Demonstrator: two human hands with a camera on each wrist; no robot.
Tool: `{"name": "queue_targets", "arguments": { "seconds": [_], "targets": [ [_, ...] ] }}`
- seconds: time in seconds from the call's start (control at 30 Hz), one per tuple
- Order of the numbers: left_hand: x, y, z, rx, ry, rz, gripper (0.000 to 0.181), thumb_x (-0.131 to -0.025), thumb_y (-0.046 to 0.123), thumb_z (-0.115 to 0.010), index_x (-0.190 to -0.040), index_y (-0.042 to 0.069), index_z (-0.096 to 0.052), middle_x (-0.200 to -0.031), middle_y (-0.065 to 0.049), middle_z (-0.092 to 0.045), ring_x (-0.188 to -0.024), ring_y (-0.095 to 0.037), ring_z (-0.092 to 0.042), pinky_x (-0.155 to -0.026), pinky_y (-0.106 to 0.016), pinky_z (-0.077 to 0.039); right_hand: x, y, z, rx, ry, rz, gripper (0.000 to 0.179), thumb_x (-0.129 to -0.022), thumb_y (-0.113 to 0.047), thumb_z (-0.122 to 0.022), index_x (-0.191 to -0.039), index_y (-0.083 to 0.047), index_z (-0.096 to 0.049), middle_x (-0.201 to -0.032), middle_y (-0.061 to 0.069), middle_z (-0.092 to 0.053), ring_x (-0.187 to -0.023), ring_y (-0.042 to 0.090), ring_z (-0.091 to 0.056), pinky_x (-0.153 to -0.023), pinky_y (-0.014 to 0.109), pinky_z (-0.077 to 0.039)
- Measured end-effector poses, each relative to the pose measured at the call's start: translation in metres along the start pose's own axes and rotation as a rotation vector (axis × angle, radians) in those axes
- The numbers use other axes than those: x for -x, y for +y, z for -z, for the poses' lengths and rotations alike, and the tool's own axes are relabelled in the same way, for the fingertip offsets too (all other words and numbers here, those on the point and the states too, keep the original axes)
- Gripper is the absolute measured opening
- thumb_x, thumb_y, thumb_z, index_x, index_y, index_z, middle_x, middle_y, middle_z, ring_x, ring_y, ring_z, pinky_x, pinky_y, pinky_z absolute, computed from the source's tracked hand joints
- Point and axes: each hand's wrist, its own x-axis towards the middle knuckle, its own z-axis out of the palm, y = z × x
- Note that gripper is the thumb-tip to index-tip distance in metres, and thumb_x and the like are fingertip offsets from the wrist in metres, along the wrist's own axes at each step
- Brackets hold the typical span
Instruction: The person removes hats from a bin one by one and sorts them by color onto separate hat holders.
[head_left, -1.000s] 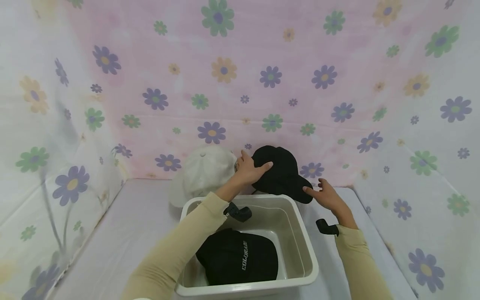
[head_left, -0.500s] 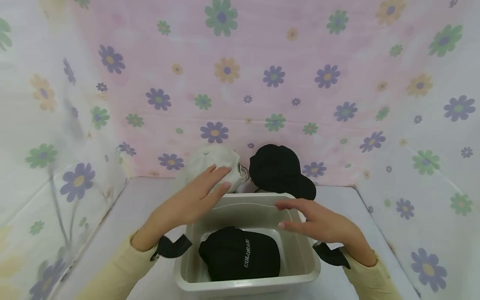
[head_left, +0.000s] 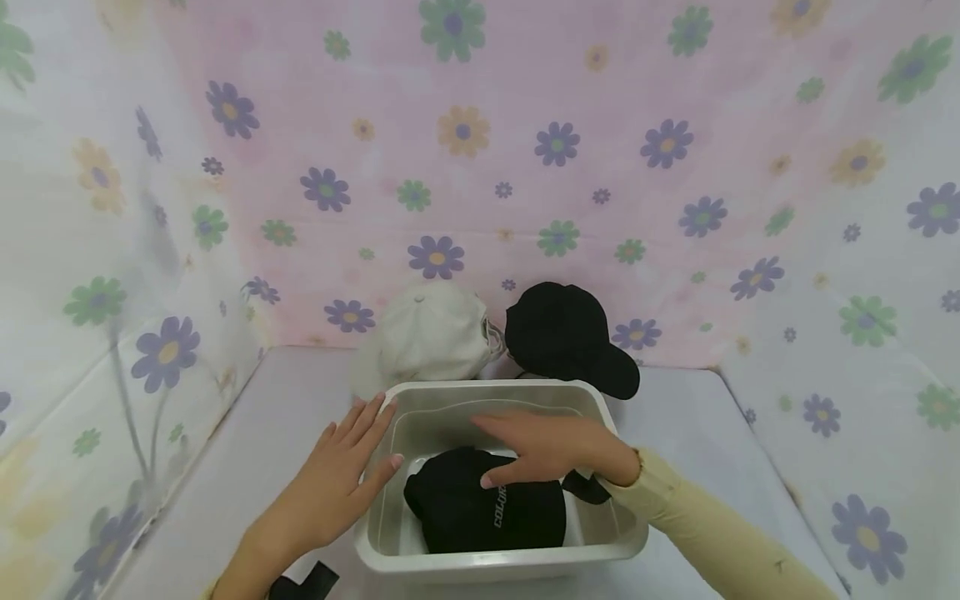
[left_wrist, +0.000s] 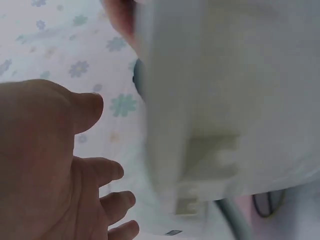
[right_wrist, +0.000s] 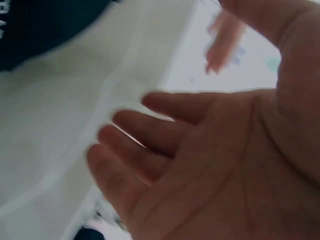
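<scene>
A pale plastic basin [head_left: 510,563] stands on the covered table and holds a black cap [head_left: 457,512] with light lettering, partly hidden by a hand. My left hand [head_left: 330,483] is at the basin's left side, fingers extended and holding nothing; the left wrist view shows a gap between this hand [left_wrist: 65,160] and the basin's outer wall [left_wrist: 260,90]. Over the basin's interior hovers my right hand [head_left: 551,442], its fingers pointing left. In the right wrist view its palm [right_wrist: 215,170] has nothing in it.
Behind the basin a white cap [head_left: 435,333] and a second black cap [head_left: 558,329] sit side by side against the flowered back cloth [head_left: 480,167]. Flowered cloth walls rise to the left and right. The table cover [head_left: 690,467] is pale.
My left hand has left the gap between the two rear caps and come down to the basin's left side. The right hand has gone from the rear black cap's brim to over the basin.
</scene>
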Motion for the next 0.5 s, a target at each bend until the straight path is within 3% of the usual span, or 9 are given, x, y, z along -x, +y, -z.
{"name": "queue_targets", "arguments": {
  "seconds": [0.23, 0.37, 0.5],
  "targets": [
    [-0.002, -0.002, -0.027, -0.095, 0.025, 0.042, 0.068, -0.107, 0.047, -0.047, -0.163, 0.014, -0.026, -0.168, -0.011, -0.023, -0.154, -0.042, -0.02, -0.115, -0.073, -0.02, -0.037, 0.003, -0.034, 0.033, -0.085, 0.008, 0.08, -0.1, -0.049, -0.061, -0.16, -0.006, -0.029, -0.166, 0.011, -0.028, -0.154, 0.024, -0.026, -0.124, 0.039, -0.027],
    [-0.005, 0.0, -0.031, -0.123, 0.048, 0.063, 0.07, -0.106, 0.051, -0.046, -0.162, 0.015, -0.026, -0.168, -0.01, -0.025, -0.154, -0.04, -0.021, -0.116, -0.071, -0.02, -0.044, 0.001, -0.047, 0.071, -0.133, 0.016, 0.078, -0.1, -0.053, -0.058, -0.158, -0.007, -0.033, -0.165, 0.009, -0.031, -0.152, 0.022, -0.03, -0.122, 0.037, -0.029],
    [-0.01, 0.005, -0.035, -0.125, 0.04, 0.074, 0.074, -0.106, 0.056, -0.042, -0.163, 0.013, -0.024, -0.168, -0.009, -0.022, -0.156, -0.037, -0.016, -0.117, -0.069, -0.019, -0.048, 0.001, -0.051, 0.07, -0.11, 0.049, 0.076, -0.101, -0.05, -0.058, -0.157, -0.005, -0.034, -0.163, 0.009, -0.035, -0.15, 0.021, -0.034, -0.122, 0.036, -0.031]
  ]
}}
